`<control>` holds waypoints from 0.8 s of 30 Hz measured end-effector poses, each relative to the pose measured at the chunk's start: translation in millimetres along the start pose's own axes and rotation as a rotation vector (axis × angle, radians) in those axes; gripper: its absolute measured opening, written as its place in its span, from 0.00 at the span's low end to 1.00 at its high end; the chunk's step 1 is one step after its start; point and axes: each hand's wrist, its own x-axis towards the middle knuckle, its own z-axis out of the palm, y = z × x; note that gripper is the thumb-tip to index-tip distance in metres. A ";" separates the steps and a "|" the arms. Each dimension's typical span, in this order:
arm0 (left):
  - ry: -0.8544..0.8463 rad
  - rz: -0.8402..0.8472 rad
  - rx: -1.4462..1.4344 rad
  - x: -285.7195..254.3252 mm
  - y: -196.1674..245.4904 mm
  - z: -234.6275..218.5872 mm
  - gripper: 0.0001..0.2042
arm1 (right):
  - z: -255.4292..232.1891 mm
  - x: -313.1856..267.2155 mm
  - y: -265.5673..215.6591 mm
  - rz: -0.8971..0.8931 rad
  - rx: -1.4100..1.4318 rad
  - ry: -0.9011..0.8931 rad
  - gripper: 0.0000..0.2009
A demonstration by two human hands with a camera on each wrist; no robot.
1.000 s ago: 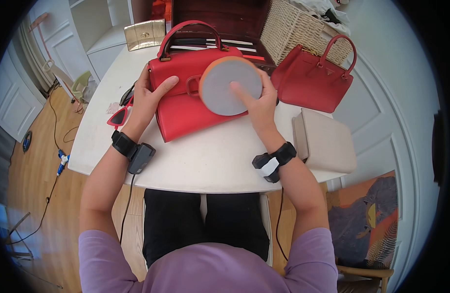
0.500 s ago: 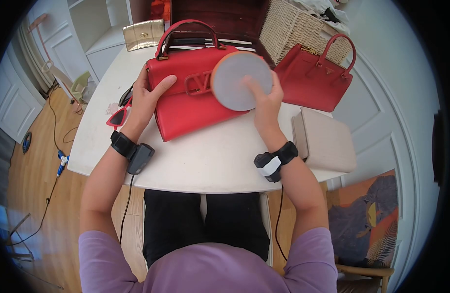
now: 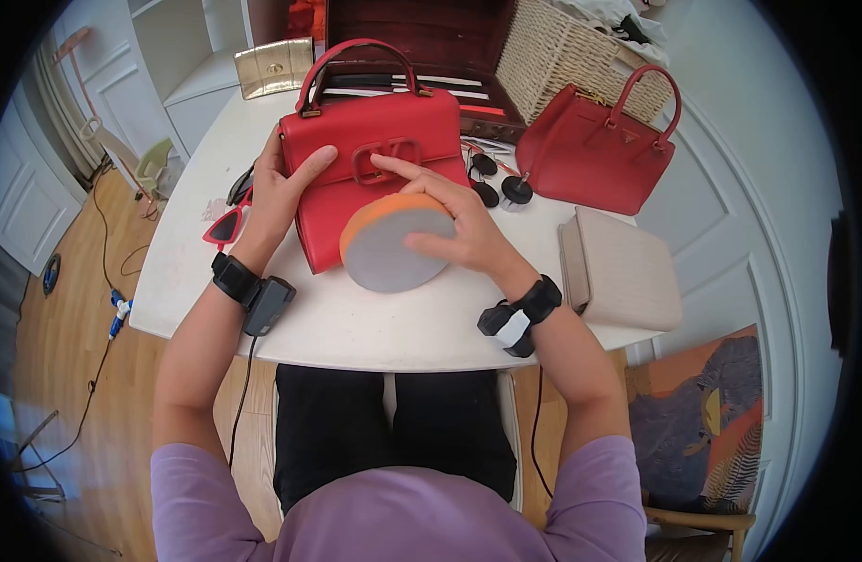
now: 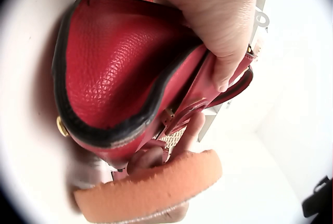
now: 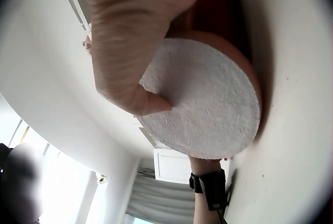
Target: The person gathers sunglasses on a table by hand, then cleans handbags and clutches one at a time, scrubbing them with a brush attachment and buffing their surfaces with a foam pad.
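A red top-handle handbag [image 3: 323, 211] with a red V-shaped buckle [image 3: 386, 161] stands tilted on the table. My left hand [image 3: 279, 192] grips its left side, thumb over the front flap. In my right hand [image 3: 468, 229] is a round orange foam pad [image 3: 384, 267] with a grey-white backing, held in front of the bag's lower part. The thumb presses the pad's backing, and the index finger reaches up to the buckle. In the left wrist view, the pad's orange edge [image 4: 151, 187] shows beside the bag's side gusset [image 4: 109, 67].
Right of the bag lie several black round-headed tools [image 3: 516, 190]. Beyond are a darker red handbag [image 3: 590, 155], a beige bag [image 3: 627, 267], a wicker basket [image 3: 552, 56] and an open dark red case [image 3: 431, 37]. At the left are red sunglasses [image 3: 227, 225] and a gold wallet [image 3: 276, 68].
My right hand has brought the foam pad down and left from the bag's right side, uncovering the black tools. Its index finger now extends to the buckle. The left hand stays put.
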 end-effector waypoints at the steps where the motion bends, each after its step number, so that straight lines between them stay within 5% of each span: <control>1: 0.001 -0.001 0.000 0.1 0.2 0.3 0.26 | 0.1 0.4 -2.4 0.018 -0.031 0.004 0.18; 14: 0.012 0.004 -0.010 0.6 -0.1 -0.1 0.26 | -2.7 0.5 5.5 0.082 0.097 0.256 0.20; 24: -0.005 0.010 0.014 -0.7 2.3 0.6 0.26 | -5.8 -0.2 5.6 0.015 0.067 0.141 0.17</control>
